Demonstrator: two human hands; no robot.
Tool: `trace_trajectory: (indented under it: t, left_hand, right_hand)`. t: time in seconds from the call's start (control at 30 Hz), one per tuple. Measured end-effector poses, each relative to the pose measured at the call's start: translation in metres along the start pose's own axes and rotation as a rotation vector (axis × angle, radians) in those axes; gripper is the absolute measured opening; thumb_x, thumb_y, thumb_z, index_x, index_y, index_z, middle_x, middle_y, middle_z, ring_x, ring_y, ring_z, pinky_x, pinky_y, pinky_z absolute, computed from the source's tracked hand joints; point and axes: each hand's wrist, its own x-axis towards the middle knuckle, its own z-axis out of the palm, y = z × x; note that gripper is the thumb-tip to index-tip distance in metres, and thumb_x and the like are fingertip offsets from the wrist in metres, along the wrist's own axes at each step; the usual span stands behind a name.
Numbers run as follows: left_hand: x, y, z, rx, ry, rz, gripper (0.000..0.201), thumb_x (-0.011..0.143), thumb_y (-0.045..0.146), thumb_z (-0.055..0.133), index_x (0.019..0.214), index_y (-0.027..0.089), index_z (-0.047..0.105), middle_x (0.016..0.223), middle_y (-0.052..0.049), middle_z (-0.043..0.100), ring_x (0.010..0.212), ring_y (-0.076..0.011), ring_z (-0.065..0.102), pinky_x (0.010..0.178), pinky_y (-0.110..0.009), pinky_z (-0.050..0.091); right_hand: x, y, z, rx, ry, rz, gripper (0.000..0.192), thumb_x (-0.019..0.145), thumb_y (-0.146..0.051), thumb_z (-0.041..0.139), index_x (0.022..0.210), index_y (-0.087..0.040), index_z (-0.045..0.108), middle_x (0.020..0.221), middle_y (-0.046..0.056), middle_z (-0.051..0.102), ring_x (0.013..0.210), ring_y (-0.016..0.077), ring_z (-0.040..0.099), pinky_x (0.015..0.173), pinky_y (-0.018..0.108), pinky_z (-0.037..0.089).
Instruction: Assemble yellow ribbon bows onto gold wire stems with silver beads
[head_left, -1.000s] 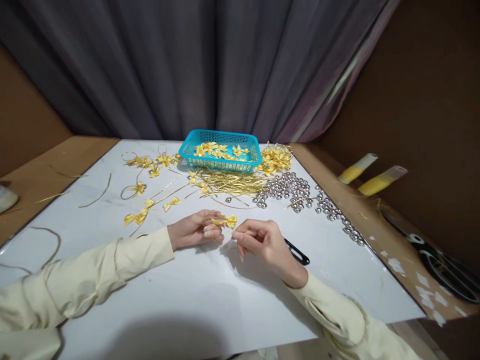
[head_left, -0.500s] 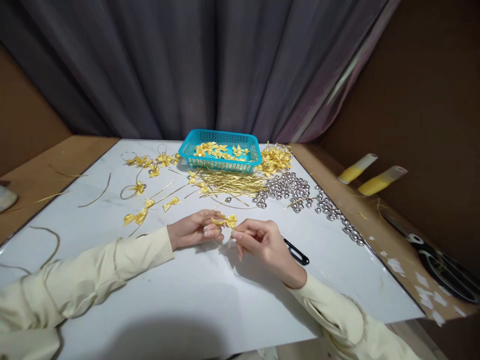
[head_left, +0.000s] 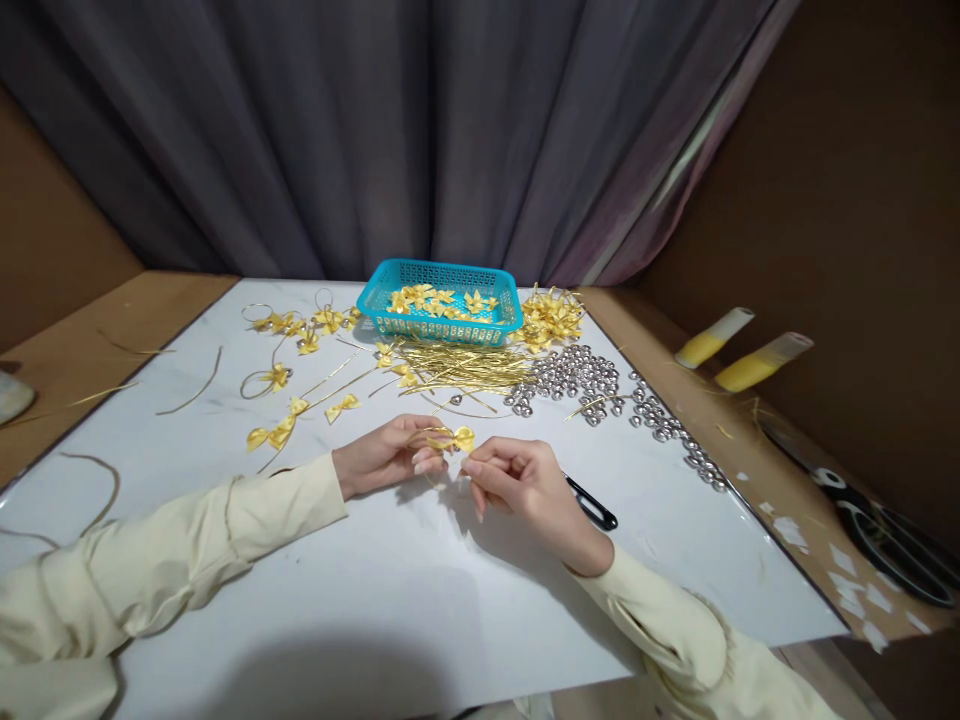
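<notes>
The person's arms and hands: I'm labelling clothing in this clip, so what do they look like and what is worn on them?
Both arms wear long, loose, pale cream sleeves, creased along the forearm and gathered at the cuffs. The left hand and right hand are bare: no gloves, and no rings, watch or bracelet that I can make out. The fingernails look light and plain.
</notes>
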Motion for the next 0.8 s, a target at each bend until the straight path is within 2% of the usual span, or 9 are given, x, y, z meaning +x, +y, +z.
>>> trace_trajectory:
  t: [0.1,0.27,0.43,0.63,0.8]
  left_hand:
    - [0.0,-0.001,-0.002,0.011,-0.004,0.017,0.017,0.071,0.017,0.07,0.059,0.01,0.059,0.039,0.006,0.043,0.039,-0.0051,0.04,0.051,-0.018,0.038]
    - [0.001,-0.004,-0.003,0.043,-0.032,0.009,0.02,0.066,0.024,0.075,0.068,0.007,0.066,0.045,0.0,0.053,0.042,-0.0061,0.044,0.046,-0.017,0.034]
    - [0.001,-0.004,0.001,0.039,-0.036,0.013,0.026,0.059,0.028,0.08,0.065,0.008,0.066,0.042,0.003,0.049,0.041,-0.0052,0.041,0.045,-0.016,0.032]
    - [0.0,-0.003,0.002,0.023,-0.038,0.021,0.031,0.055,0.031,0.083,0.067,0.008,0.066,0.043,0.004,0.047,0.041,-0.0051,0.039,0.048,-0.018,0.033]
    - [0.001,-0.004,-0.001,0.008,-0.047,0.025,0.028,0.057,0.029,0.081,0.068,0.008,0.066,0.041,0.005,0.045,0.041,-0.006,0.039,0.047,-0.02,0.033]
  right_hand:
    - [0.001,0.001,0.0,-0.001,0.01,-0.005,0.022,0.079,-0.029,0.057,0.063,-0.013,0.056,0.046,-0.002,0.054,0.038,0.0047,0.032,0.039,0.02,0.022]
    - [0.003,0.004,-0.002,0.017,-0.004,-0.001,0.022,0.08,-0.028,0.056,0.063,-0.013,0.056,0.046,-0.003,0.054,0.037,0.0039,0.029,0.039,0.02,0.02]
    - [0.004,0.006,-0.005,-0.043,-0.009,-0.049,0.023,0.08,-0.031,0.057,0.067,-0.012,0.059,0.046,-0.002,0.054,0.039,0.0053,0.032,0.041,0.02,0.023]
    - [0.003,0.008,-0.007,-0.126,-0.002,-0.119,0.022,0.081,-0.029,0.055,0.066,-0.013,0.058,0.047,-0.001,0.055,0.043,0.0078,0.041,0.047,0.022,0.032]
    - [0.004,0.011,-0.009,-0.16,-0.009,-0.148,0.025,0.082,-0.032,0.055,0.065,-0.014,0.057,0.048,-0.001,0.056,0.043,0.0076,0.038,0.045,0.022,0.03]
